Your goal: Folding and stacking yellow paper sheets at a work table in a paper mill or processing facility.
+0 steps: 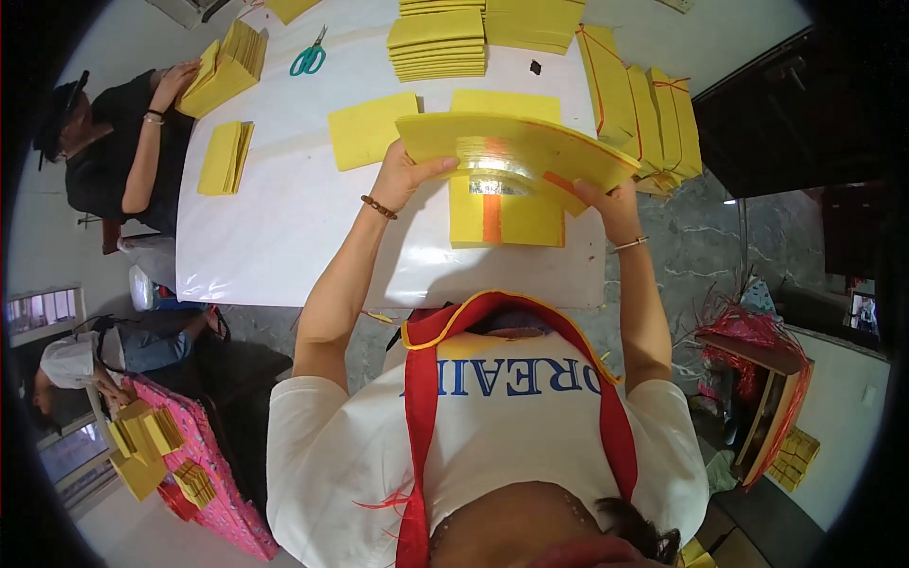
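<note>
Both my hands grip a bowed bundle of yellow paper sheets (431,142) by its two ends, just above the table. My left hand (417,177) pinches the left end, thumb on the near face. The right end is in my right hand (614,206), whose thumb lies by an orange strip. A shiny patch shows midway along the bundle. Under it, on the table, lies yellow paper (535,227) with an orange stripe and a silver patch, partly hidden. Another yellow sheet (371,131) lies to the left, near my left hand.
The white-covered table (275,227) carries stacked yellow paper (436,47), teal-handled scissors (308,62) and a small yellow pile (225,159). Red-tied yellow bundles (653,118) stand at the right edge. At the left a co-worker (123,142) handles a yellow stack (222,71); another person (80,360) is behind.
</note>
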`<state>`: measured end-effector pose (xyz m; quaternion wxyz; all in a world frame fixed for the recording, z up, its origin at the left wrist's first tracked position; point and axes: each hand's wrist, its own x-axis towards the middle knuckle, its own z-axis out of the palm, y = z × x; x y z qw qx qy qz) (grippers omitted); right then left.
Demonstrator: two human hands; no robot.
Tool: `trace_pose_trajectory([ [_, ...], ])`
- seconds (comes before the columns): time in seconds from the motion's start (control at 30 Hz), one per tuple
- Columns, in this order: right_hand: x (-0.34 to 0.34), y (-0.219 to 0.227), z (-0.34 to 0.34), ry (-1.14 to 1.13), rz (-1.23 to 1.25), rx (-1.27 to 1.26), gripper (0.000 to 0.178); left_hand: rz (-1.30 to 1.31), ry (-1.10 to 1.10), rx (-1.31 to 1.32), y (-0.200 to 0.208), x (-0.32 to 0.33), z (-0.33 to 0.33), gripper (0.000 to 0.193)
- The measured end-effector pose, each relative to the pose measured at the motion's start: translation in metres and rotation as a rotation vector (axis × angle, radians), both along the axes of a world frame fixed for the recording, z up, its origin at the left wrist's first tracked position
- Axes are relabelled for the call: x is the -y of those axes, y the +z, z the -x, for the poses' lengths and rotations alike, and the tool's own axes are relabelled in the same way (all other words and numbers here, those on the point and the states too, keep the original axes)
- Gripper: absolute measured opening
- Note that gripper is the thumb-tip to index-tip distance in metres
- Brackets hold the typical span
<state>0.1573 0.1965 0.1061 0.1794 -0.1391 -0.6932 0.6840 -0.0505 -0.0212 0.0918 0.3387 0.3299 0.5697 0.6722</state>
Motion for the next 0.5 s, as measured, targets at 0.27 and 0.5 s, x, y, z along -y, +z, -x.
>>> trace_pose_trajectory([
  [0.27, 0.007, 0.004, 0.01, -0.072, 0.207, -0.063, 0.027, -0.003, 0.061, 0.001, -0.002, -0.006, -0.005, 0.025],
  [0.5, -0.001, -0.004, 0.019, -0.096, 0.096, 0.069, 0.027, 0.022, 0.08, 0.092, -0.002, -0.017, -0.004, 0.031],
])
